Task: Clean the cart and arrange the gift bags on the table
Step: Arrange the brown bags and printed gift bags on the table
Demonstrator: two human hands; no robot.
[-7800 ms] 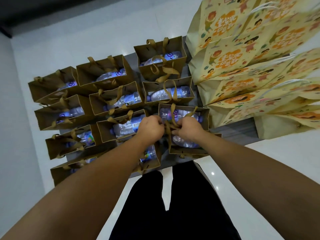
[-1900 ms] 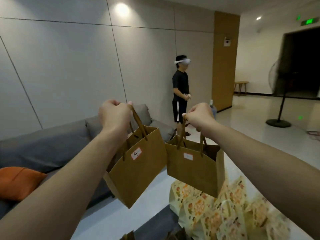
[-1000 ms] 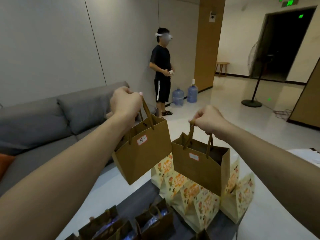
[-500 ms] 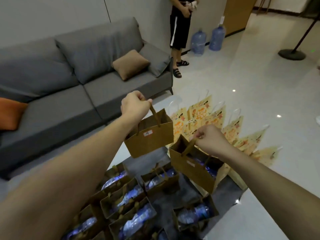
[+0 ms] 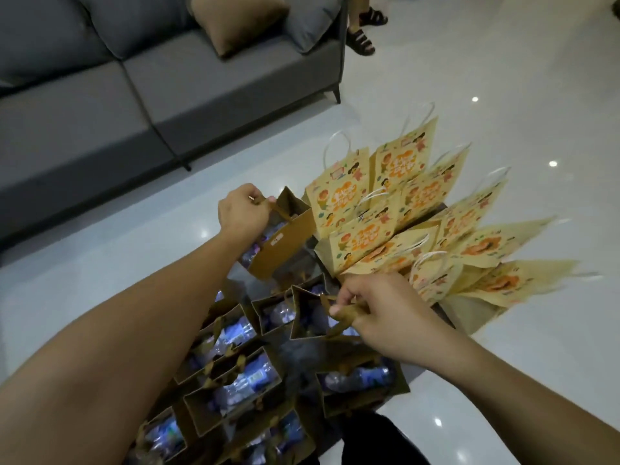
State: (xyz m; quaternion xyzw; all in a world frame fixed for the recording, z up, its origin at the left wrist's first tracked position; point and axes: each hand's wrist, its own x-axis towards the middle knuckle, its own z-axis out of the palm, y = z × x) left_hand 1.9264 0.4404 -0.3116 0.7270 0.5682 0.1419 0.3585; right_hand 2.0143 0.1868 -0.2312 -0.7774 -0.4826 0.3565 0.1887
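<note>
Head view — left hand (image 5: 242, 209) gripped one brown gift bag's (image 5: 285, 236) handles, right hand (image 5: 379, 310) pinched another's (image 5: 307, 313) — beside patterned bags (image 5: 402, 209).

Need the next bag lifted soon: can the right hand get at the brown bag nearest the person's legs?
Probably not yet: the right hand holds another bag's handles. The near bag itself sits uncovered just below.

Plain brown gift bags (image 5: 231, 397), pale yellow bags (image 5: 349, 193) with orange cartoon prints, grey sofa (image 5: 100, 105), tan cushion (image 5: 238, 18).
</note>
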